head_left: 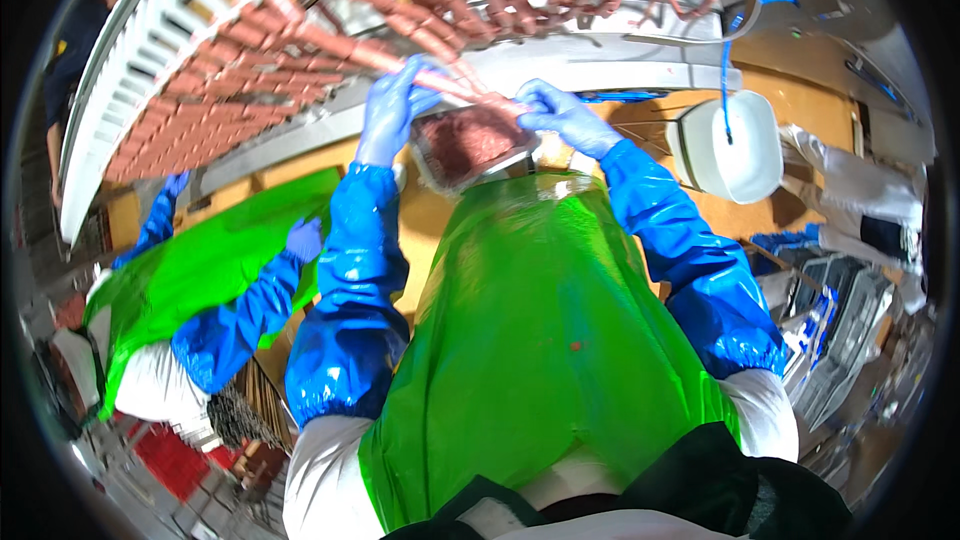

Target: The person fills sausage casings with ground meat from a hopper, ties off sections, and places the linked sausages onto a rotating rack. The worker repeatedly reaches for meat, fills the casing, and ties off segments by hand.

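In blue gloves and blue sleeves, both my hands are raised in front of the hanging sausages. My left hand (392,112) is closed round a strand of pink sausage links (455,88), fingers upward. That strand runs on to my right hand (568,118), whose fingers and thumb pinch its end. Just below the strand, between my hands, a clear tray (470,145) holds red minced meat. Above, many more linked sausages (420,5) hang in rows from a curved rack with pale prongs (190,0). My fingertips are partly hidden by the links.
A co-worker in a green apron (220,250) and blue sleeves stands close on my left. To the right is a white bucket (755,145) with a blue hose (725,70) hanging over it. Grey crates (845,330) stand at the far right. A metal ledge (660,75) runs beneath the sausages.
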Demonstrator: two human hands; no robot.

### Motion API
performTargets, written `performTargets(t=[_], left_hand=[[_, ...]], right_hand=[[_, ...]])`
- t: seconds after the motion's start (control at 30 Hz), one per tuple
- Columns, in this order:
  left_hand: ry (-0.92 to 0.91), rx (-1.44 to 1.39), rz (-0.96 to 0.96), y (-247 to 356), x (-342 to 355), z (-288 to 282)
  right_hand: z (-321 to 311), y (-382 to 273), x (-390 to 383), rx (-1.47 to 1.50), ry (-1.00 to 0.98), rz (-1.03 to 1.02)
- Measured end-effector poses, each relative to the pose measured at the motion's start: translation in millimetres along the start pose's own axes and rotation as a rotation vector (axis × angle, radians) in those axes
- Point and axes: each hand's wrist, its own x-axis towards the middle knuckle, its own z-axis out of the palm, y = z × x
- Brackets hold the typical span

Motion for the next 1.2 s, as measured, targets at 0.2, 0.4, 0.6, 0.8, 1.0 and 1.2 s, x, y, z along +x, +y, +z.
performTargets(t=[0.2, 0.4, 0.6, 0.8, 1.0, 1.2], left_hand=[[0.225, 0.169, -0.275, -72, -2, -23], [-0.473, 0.470, 0.489, 3, 7, 161], [-0.266, 0.174, 0.491, 53, 95, 259], [-0.064, 0.210, 0.227, 33, 90, 215], [-0.031, 0.428, 0.138, 68, 54, 182], [0.063, 0.935, 0.673, 37, 68, 189]], right_hand=[[-43, -60, -15, -0.371, 0.803, -0.438], [-147, -122, 51, -0.526, 0.914, -0.612], [-139, -92, 25, -0.188, 0.668, -0.399], [-124, -95, 41, 0.280, 0.436, -0.339], [-114, -95, 45, 0.150, 0.064, -0.381], [-94, -81, 80, 0.270, -0.039, -0.319]])
